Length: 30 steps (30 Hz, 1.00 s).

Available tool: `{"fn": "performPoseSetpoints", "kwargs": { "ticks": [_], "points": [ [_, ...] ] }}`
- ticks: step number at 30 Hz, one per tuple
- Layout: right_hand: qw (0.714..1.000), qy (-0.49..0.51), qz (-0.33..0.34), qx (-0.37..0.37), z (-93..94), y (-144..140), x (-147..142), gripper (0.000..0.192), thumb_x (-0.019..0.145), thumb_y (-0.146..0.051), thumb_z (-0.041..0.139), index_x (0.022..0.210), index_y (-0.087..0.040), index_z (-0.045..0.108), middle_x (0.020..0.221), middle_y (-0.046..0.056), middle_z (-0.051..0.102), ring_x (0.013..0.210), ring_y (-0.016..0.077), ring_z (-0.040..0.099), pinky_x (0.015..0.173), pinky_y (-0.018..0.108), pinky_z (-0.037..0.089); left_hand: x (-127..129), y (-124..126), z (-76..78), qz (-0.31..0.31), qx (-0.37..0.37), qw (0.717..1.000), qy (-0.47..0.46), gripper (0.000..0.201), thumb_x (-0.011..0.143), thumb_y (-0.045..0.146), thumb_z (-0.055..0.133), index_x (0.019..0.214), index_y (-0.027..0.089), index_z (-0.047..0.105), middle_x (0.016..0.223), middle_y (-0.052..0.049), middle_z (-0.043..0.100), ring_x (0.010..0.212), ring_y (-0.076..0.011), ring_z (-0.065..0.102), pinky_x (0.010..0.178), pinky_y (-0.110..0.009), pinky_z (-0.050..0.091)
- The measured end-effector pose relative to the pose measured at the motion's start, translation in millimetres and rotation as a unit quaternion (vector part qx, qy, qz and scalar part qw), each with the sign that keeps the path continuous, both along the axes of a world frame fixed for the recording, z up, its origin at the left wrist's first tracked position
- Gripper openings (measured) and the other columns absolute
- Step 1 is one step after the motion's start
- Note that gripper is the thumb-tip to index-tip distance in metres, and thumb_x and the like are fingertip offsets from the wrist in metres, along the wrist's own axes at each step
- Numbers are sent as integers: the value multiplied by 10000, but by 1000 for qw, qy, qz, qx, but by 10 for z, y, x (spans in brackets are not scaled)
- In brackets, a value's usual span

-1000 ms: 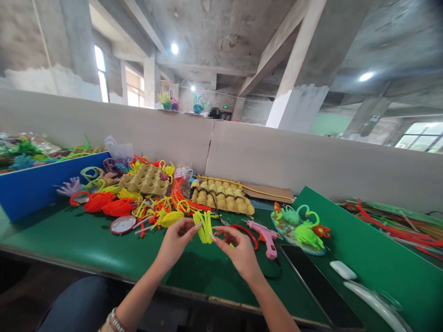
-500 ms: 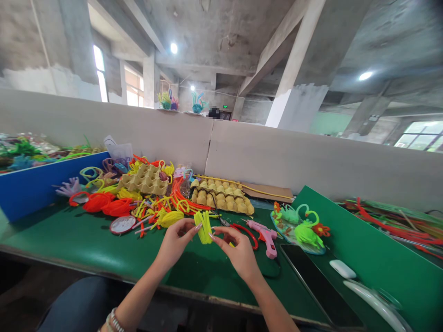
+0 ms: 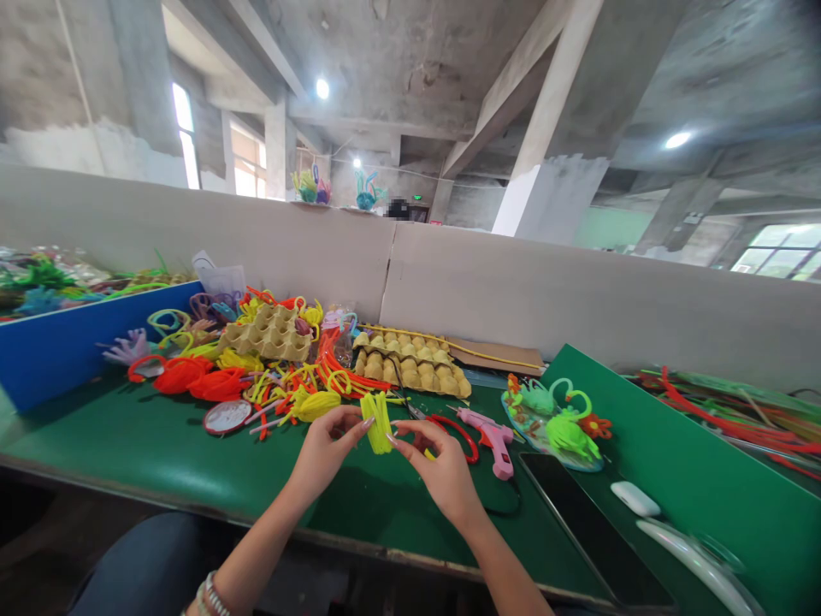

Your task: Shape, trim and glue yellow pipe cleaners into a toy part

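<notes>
A bundle of yellow pipe cleaners (image 3: 377, 423) is held up over the green table between my two hands. My left hand (image 3: 332, 441) pinches its left side between thumb and fingers. On the other side, my right hand (image 3: 436, 462) grips the bundle's lower right edge with thumb and fingertips. Just behind the hands lie a yellow pipe-cleaner piece (image 3: 317, 405) and a heap of loose yellow and orange stems (image 3: 282, 389). Red-handled pliers (image 3: 471, 445) lie behind my right hand, partly hidden by it.
A pink glue gun (image 3: 491, 436) and a phone (image 3: 587, 522) lie to the right, near green pipe-cleaner swans (image 3: 570, 432). Egg trays (image 3: 414, 368) stand at the back. Red pipe-cleaner shapes (image 3: 183, 375) and a round white dish (image 3: 227, 417) are left. Blue (image 3: 96, 338) and green dividers (image 3: 673, 462) flank the table.
</notes>
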State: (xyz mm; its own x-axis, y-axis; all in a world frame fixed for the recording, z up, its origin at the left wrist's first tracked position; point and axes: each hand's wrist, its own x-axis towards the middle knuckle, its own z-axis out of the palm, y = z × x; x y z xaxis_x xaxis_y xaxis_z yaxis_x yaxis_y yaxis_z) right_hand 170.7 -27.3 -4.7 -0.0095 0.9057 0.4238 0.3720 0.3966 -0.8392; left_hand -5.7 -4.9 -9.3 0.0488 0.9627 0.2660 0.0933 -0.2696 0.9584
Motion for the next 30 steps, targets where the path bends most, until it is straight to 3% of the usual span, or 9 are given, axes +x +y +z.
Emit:
{"fn": "performPoseSetpoints", "kwargs": {
  "ticks": [11, 17, 30],
  "points": [
    [1000, -5, 27, -10, 3, 12, 47, 247, 727, -385, 654, 902, -217, 699, 894, 44, 640, 638, 131, 525, 571, 256, 452, -12, 6, 1, 11, 1, 1000, -6, 303, 681, 428, 664, 797, 148, 658, 593, 17, 570, 508, -109, 452, 484, -220, 343],
    [999, -24, 34, -14, 41, -5, 73, 295, 709, -325, 661, 986, -226, 682, 877, 37, 676, 650, 145, 535, 580, 269, 460, -16, 8, 3, 13, -2, 1000, -11, 317, 678, 453, 659, 796, 159, 646, 603, 17, 561, 519, -117, 449, 488, -225, 339],
    [999, -27, 29, -6, 36, -14, 50, 254, 718, -310, 658, 958, -232, 692, 854, 27, 671, 637, 138, 530, 588, 265, 464, 23, -5, -8, 21, -7, 999, -33, 318, 653, 451, 673, 753, 151, 637, 594, 16, 570, 516, -114, 462, 485, -226, 356]
  ]
}}
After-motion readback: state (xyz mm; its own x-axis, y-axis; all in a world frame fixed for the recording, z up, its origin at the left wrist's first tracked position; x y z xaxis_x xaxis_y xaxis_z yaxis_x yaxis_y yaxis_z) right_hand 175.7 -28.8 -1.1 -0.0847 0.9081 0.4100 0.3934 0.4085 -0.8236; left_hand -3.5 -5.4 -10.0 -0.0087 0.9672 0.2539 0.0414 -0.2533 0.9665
